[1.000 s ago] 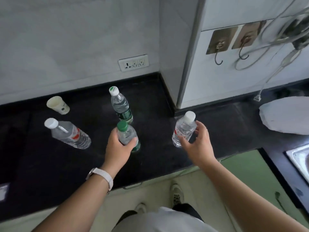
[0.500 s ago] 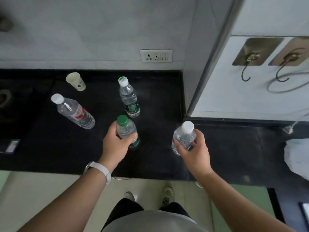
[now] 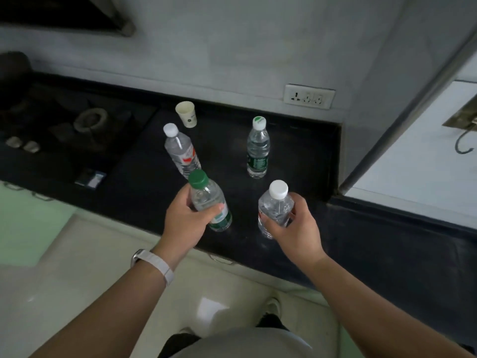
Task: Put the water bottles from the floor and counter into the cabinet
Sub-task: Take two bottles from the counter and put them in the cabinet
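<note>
Several clear water bottles are over the black counter [image 3: 284, 156]. My left hand [image 3: 184, 223] grips a green-capped bottle [image 3: 207, 198] around its middle, near the counter's front edge. My right hand [image 3: 296, 228] holds a white-capped bottle [image 3: 275, 206] just to the right of it. Behind them stands a white-capped bottle with a red label [image 3: 182, 151] and, further right, a bottle with a dark green label [image 3: 258, 148]. No cabinet interior shows.
A paper cup [image 3: 186, 114] stands at the back by the wall. A gas hob [image 3: 77, 125] fills the counter's left part. A wall socket [image 3: 308, 96] sits above the back edge. A pillar juts out on the right, with a hook [image 3: 464, 146] on the wall beyond. Pale floor lies below.
The view has swung left, bringing the hob into sight. Both hands keep their bottles; my right hand's grip has closed fully and the two held bottles are closer together.
</note>
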Demonstrator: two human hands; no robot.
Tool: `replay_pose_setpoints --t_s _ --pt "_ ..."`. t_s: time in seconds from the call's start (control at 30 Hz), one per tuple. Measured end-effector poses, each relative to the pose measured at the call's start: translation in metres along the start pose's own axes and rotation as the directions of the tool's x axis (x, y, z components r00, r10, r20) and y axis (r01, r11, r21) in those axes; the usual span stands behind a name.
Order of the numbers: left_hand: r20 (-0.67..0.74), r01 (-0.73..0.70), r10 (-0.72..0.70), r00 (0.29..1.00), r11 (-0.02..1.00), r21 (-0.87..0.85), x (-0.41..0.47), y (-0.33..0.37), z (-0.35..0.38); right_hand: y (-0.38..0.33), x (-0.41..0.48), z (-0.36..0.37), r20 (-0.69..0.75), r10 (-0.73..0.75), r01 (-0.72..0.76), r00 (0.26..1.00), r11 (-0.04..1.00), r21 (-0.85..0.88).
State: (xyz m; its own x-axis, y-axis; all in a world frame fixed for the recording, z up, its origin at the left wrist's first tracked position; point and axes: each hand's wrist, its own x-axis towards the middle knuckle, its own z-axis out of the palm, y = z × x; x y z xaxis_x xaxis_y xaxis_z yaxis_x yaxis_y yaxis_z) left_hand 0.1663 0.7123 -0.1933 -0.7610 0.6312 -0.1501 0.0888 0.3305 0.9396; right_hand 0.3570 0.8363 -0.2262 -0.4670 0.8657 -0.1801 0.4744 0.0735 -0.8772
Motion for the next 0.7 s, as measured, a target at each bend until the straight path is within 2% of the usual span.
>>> replay_pose_setpoints --t_s 0.17,0.37,0.7 --pt "-0.074 0.017 -0.017 0.997 1.000 -0.009 -0.012 -0.018 -0.072 -0.036 -0.015 0.049 0.074 -0.097 0.102 0.993 0.992 -0.068" --pt "-0.177 0.015 -0.021 0.984 0.999 -0.035 -0.027 -0.048 -0.178 -0.092 -0.041 0.119 0.097 -0.082 0.085 0.992 0.996 -0.030" --pt "-0.298 -0.027 0.027 0.954 1.000 0.006 -0.069 -0.096 -0.345 -0.183 -0.096 0.268 0.228 -0.243 0.257 0.943 0.966 -0.033"
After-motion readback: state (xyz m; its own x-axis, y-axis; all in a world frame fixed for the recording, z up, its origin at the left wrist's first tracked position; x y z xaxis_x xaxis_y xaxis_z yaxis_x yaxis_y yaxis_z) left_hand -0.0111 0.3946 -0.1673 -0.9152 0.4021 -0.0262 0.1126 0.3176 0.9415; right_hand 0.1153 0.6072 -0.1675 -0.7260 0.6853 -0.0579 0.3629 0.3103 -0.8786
